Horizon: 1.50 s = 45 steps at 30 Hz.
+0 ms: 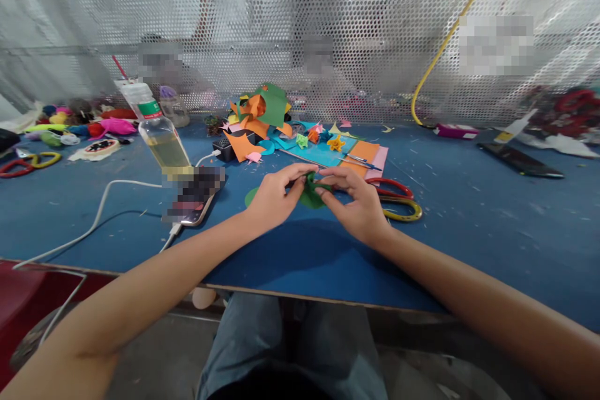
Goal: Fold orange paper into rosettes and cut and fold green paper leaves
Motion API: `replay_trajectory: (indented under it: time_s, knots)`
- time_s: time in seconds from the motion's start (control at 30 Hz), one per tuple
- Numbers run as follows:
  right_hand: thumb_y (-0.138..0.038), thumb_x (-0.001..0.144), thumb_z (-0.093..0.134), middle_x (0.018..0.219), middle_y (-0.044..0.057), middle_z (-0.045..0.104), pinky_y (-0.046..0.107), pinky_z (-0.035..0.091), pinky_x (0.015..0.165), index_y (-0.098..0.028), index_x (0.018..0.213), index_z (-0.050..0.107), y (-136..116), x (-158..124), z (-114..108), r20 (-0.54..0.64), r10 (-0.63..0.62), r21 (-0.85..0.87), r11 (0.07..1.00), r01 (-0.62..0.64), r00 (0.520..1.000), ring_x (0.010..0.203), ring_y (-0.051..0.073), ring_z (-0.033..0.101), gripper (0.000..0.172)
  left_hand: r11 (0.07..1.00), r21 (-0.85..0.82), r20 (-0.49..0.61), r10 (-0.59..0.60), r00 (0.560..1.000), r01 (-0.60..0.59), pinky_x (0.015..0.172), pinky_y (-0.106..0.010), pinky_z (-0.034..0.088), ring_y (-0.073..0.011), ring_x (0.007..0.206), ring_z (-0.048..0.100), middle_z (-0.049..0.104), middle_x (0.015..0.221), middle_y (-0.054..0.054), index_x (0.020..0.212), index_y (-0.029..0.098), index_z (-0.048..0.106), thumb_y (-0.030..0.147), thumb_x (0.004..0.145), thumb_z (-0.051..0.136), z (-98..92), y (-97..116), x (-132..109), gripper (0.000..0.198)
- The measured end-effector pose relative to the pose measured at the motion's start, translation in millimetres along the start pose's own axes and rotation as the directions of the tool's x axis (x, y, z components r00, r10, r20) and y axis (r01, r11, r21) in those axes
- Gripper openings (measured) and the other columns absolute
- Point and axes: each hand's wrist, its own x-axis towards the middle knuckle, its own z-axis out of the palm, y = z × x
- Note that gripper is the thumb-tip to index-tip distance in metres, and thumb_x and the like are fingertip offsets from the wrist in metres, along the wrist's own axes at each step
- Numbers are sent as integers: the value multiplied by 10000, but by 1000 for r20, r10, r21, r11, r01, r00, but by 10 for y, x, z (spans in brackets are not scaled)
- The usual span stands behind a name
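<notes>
Between the fingertips of both my hands is a piece of green paper (311,195), curled and folded, held just above the blue table (290,256). My left hand (276,197) pinches its left side with thumb and forefinger. From the right, my right hand (359,203) grips the other side, its fingers partly hiding the folds. Another flat green paper piece (250,197) shows beside my left wrist. Scissors with red and yellow handles (402,207) lie just right of my right hand, their blades hidden behind it.
Behind my hands lie orange and pink paper sheets (364,157), pens (363,161), a yellow paper flower (335,143) and a heap of paper scraps (262,109). A phone (199,197) with a cable and a bottle (162,131) stand left. A dark phone (520,160) lies right.
</notes>
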Motion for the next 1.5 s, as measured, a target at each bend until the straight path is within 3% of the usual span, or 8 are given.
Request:
replay_trajectory:
  time_s: [0.13,0.5,0.67,0.83,0.93,1.07,1.3,1.5]
  knots:
    - [-218,787,600,822,6,665,311,528,703,-240,1002,516,12,5,14,-38,56,91,994,-53,998,797,171,658,232,999,50,-10,18,1000,-17,764,-246,505,-148,933,626,665,1098,-62,1101,156,595,129,866,406,-8,28,-7,303]
    - [-239,779,619,863,9,658,323,532,742,-246,967,522,23,1,27,-32,72,175,982,-65,997,839,174,648,211,996,79,-19,41,999,-39,768,-237,502,-150,952,630,663,1100,-53,1114,172,581,132,865,411,0,18,-25,304]
    - [-250,785,616,799,0,638,324,522,720,-232,851,588,20,31,18,-37,72,151,986,-66,997,731,157,626,74,999,-40,-35,6,999,-7,850,-264,507,-172,1072,596,649,1138,-76,1137,163,531,138,850,462,17,5,-20,296]
    - [-232,796,607,815,16,619,310,512,669,-234,797,623,-11,85,-24,-28,-9,75,997,11,1000,755,162,600,16,965,-245,-65,-112,992,93,825,-286,530,-178,1005,632,680,1069,-81,1104,161,517,158,822,531,50,-24,-1,283]
    - [-205,803,596,809,18,630,309,508,668,-233,770,635,-29,104,-54,-8,-46,-14,999,46,999,750,161,596,58,979,-173,-38,-119,992,111,754,-274,542,-173,896,660,705,972,-70,990,149,608,214,843,511,50,-16,1,187]
    - [-189,786,613,786,6,648,310,506,678,-227,782,628,-3,100,-62,-24,-52,-65,997,50,998,717,155,600,42,991,-107,21,-81,996,83,786,-272,534,-167,906,653,695,1009,-74,1045,146,614,256,838,517,36,-1,-13,253]
    - [-245,734,672,759,-6,611,304,514,665,-213,918,554,38,67,-32,-90,45,14,999,-44,995,687,146,609,221,999,-45,94,-10,996,15,849,-289,520,-184,966,645,678,1078,-61,1092,170,590,189,785,569,34,14,-23,307]
    - [-302,723,678,759,7,620,312,508,657,-208,876,570,48,94,-30,-83,129,83,989,-123,988,697,156,616,209,996,-87,71,-29,997,35,869,-302,519,-193,986,643,679,1076,-65,1070,161,596,193,832,531,56,-19,-20,249]
